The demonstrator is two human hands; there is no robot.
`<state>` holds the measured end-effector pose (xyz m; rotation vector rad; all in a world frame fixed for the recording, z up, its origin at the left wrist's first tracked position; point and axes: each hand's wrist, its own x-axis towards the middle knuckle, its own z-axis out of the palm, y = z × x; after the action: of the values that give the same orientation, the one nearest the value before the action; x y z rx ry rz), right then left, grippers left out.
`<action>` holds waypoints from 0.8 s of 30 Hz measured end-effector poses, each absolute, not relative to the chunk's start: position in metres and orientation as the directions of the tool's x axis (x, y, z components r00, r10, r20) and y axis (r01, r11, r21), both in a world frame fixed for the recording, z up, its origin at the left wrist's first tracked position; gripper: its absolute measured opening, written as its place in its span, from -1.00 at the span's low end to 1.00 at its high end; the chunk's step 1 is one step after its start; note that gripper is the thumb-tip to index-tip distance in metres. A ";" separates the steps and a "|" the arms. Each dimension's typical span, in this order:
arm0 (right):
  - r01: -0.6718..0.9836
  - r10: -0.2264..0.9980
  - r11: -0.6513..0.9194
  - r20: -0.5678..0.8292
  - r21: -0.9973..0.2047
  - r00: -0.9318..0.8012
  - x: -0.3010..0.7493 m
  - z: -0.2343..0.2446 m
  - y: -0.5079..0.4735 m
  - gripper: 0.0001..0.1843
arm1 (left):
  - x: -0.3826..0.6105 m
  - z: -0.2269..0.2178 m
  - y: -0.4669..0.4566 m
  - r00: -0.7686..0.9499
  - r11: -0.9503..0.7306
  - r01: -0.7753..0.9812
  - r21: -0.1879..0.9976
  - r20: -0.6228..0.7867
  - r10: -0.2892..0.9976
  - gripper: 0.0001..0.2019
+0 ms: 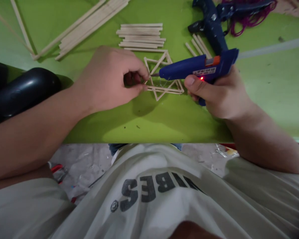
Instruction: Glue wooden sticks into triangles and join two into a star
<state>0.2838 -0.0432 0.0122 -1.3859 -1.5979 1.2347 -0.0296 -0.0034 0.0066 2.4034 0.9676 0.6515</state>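
Note:
A small frame of thin wooden sticks (169,89), built from triangles, lies on the green table (164,119). My left hand (109,78) pinches its left corner, fingers closed on the sticks. My right hand (220,93) grips a blue glue gun (199,66) with a red light lit. Its nozzle points left and touches the frame close to my left fingertips.
Cut short sticks (141,36) lie in a pile behind the frame, a few more sticks (198,45) to the right. Long sticks (89,25) lie at the back left. A second dark blue glue gun (211,23) rests at the back. A black rounded object (25,89) sits left.

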 end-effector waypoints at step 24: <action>0.349 0.978 0.003 -0.070 -0.937 -0.195 0.283 0.008 -0.043 -0.33 | -0.026 0.012 -0.007 0.637 -0.651 0.505 0.567 0.265 0.724 -0.79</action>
<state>0.2826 -0.0428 0.0081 -1.3918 -1.6140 1.1988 -0.0263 -0.0070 0.0123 2.4140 0.9670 0.6668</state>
